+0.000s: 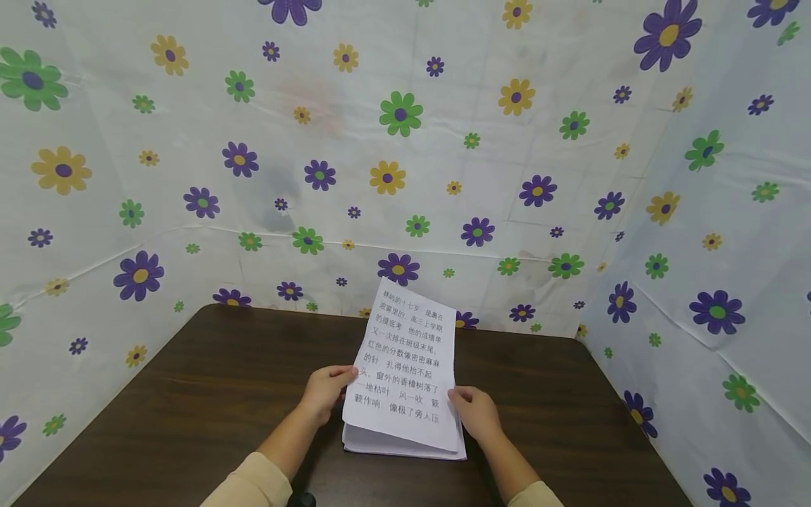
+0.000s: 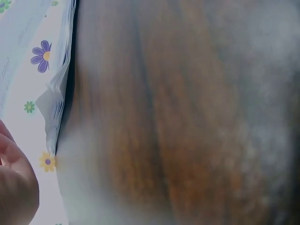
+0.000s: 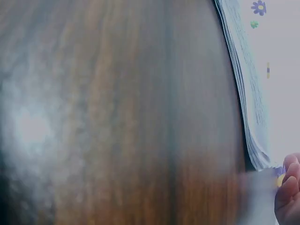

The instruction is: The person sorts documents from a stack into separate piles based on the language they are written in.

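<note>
A white sheet of paper [image 1: 400,359] printed with lines of Chinese characters is tilted up over a stack of paper [image 1: 405,445] on the table. My left hand [image 1: 327,393] pinches the sheet's left edge, thumb in front. At the opposite edge, my right hand [image 1: 476,414] pinches it lower down. Whether more than one sheet is between the fingers, I cannot tell. In the left wrist view, layered paper edges [image 2: 60,93] show above the left hand [image 2: 18,185]. The right wrist view has the stack's side [image 3: 241,79] and part of the right hand [image 3: 288,194].
The dark wooden table [image 1: 209,394] extends to both sides of the paper. A white flowered cloth [image 1: 405,176] hangs behind it and along both sides. Near the left sleeve, a small black object [image 1: 303,500] shows at the bottom edge.
</note>
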Tool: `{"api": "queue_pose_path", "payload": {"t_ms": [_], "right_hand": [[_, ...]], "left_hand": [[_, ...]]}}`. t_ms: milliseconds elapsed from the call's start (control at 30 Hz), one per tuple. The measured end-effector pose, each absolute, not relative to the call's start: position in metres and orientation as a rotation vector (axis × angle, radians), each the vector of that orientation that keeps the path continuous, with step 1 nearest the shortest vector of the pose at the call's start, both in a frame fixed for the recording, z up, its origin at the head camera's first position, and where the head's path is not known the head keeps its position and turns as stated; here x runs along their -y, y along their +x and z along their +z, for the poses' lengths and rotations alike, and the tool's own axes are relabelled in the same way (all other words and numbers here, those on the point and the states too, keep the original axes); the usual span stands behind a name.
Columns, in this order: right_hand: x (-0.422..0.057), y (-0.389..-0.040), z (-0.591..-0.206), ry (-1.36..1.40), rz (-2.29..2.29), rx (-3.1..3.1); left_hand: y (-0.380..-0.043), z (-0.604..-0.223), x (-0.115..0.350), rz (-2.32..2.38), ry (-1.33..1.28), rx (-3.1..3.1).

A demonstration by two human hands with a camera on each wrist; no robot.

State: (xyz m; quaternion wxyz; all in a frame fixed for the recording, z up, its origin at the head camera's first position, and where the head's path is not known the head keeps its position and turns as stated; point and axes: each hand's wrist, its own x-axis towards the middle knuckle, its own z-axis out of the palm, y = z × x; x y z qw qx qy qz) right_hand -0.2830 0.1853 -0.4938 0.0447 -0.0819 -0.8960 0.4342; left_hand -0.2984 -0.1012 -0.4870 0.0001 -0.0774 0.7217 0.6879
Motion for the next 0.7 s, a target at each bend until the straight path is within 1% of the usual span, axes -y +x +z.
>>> {"api": "queue_pose_path", "payload": {"t_ms": [333,533,700], "right_hand": [[-0.175,-0.279,-0.484,-0.249,1.625,2.663],[-0.168,-0.278,-0.475,-0.262,1.701,2.621],[-0.161,-0.276,-0.470,-0.219,1.757,2.583]], "left_hand": [[-0.301,-0.481,0.112,2.239,-0.259,-2.183],[-0.301,-0.477,0.123,2.211,-0.254,-2.210],[-0.300,-0.473,0.134,2.175,-0.224,-2.220]]}}
